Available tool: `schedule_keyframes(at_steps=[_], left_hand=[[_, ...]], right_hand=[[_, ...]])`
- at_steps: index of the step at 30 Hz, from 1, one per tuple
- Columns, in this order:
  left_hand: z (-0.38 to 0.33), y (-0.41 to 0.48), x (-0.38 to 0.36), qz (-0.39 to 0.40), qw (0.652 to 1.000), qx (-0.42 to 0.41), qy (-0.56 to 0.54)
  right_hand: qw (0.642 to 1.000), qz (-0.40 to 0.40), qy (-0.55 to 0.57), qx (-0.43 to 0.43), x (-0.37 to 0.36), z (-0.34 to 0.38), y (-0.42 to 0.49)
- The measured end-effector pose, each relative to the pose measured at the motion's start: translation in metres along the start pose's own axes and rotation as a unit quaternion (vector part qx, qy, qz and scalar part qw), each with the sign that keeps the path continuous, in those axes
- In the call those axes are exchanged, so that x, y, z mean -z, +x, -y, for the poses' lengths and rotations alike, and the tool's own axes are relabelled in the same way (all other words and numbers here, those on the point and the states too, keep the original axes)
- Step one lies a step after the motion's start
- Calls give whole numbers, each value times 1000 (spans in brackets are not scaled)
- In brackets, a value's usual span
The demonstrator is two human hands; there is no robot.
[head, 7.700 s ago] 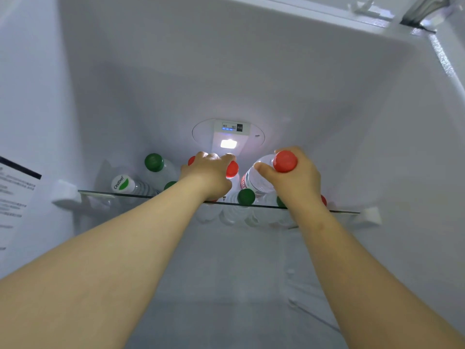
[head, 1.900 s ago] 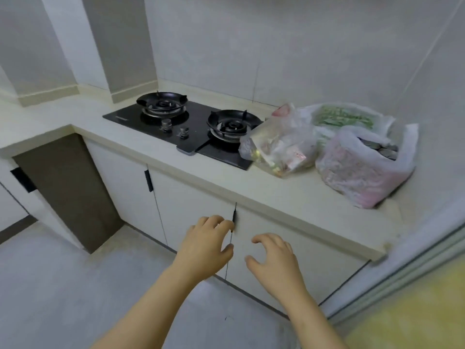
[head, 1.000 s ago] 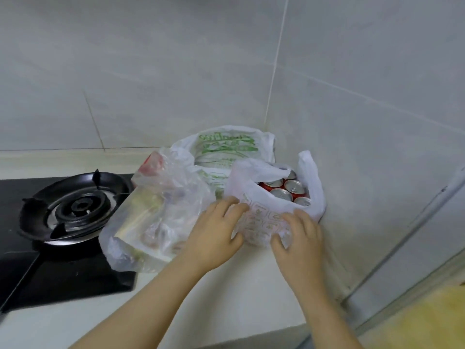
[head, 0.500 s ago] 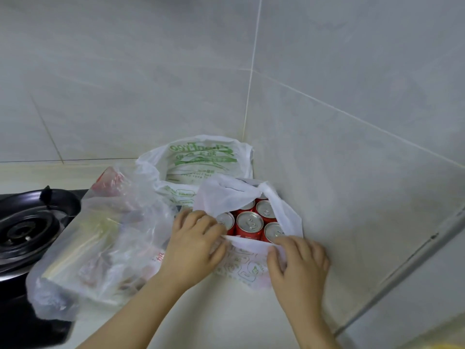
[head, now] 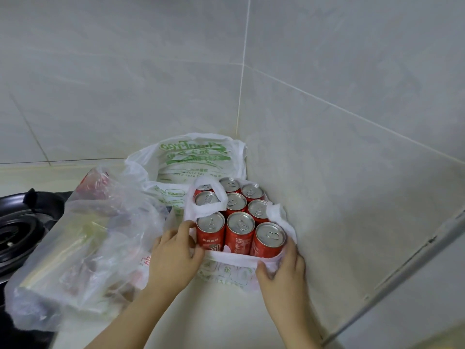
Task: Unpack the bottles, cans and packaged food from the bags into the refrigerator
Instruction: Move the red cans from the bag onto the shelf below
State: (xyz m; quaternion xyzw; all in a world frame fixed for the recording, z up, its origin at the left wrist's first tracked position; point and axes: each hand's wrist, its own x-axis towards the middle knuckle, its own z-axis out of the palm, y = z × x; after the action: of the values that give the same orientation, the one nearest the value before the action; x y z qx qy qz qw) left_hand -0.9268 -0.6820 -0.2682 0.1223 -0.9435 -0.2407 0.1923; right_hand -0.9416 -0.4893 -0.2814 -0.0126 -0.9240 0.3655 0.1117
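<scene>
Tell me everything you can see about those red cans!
The red cans are shiny metal cans with silver tops and pull tabs. Nine tops show, standing upright, packed close in rows inside a white bag on the counter. The bag's rim is pulled down, baring the front three. A bag handle loops over one on the left. The left hand and right hand grip the bag beside them.

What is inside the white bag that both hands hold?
Nine red cans stand upright in the white bag, silver tops showing. The left hand and right hand hold its rim down. Its handle covers part of two cans; anything beneath the cans is hidden.
</scene>
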Motion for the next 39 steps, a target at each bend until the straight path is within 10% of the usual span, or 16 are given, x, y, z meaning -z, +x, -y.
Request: schedule_keyframes(at_steps=[6,11,15,19,25,32,36,39], left_hand=[[6,25,-8,176,976,127,29],[0,47,7,5,970,142,-199],[-14,61,18,19,914,35,-404],[-17,79,11,-10,948,61,-313],[-14,104,5,-77,866,276,-409],[16,118,-36,56,854,381,-350],[36,94,-65,137,858,347,-353],[48,74,-75,212,938,184,-203]], right_hand=[[991,110,-15,-71,-3,-6,3],[992,104,-5,-75,0,-5,4],[996,53,50,-53,-1,1,5],[991,57,99,-63,-3,4,5],[992,64,81,-74,-3,3,5],[994,62,46,-72,-8,-5,7],[996,63,21,-64,-12,-10,7],[995,65,-1,-75,-16,-11,5]])
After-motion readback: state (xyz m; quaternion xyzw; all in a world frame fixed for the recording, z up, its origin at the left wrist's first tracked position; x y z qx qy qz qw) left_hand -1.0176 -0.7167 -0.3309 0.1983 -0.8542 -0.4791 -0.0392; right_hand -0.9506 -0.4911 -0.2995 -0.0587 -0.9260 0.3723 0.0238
